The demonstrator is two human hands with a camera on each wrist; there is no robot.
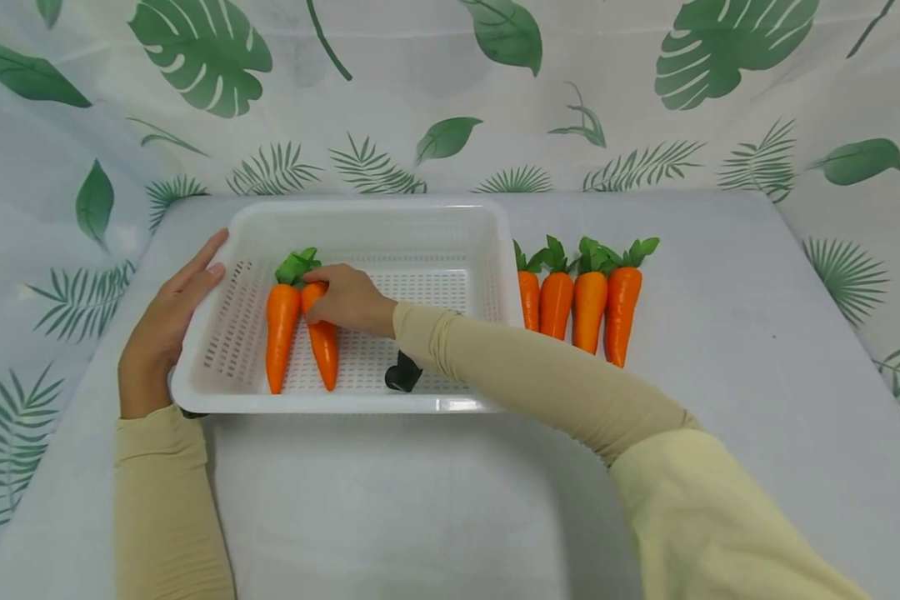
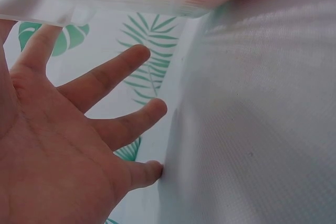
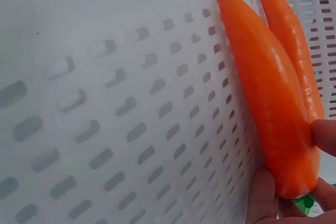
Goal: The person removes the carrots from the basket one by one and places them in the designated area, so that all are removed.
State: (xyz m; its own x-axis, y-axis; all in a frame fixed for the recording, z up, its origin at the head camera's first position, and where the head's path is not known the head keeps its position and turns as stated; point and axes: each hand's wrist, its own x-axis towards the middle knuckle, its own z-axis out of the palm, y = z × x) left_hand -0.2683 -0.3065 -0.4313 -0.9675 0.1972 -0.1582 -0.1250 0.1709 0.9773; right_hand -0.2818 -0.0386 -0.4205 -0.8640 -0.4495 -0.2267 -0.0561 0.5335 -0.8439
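Note:
A white perforated plastic basket (image 1: 375,403) holds two orange carrots with green leafy tops. My right hand (image 1: 352,298) reaches inside and pinches the right-hand carrot (image 1: 324,346) near its leafy end; in the right wrist view the fingers (image 3: 261,195) and thumb lie round its thick end. Beside it, on the left, lies the other carrot (image 1: 281,333), tip toward me. At the basket's left side, my left hand (image 1: 168,321) has its fingers straight and touches the rim. The left wrist view shows that palm (image 2: 63,150) facing the basket's wall, fingers spread.
To the basket's right, several more carrots (image 1: 591,304) lie in a row on the grey-white table (image 1: 720,350), partly behind the right sleeve. A black wrist device (image 1: 403,373) shows below the right forearm. A leaf-printed cloth (image 1: 390,67) hangs behind.

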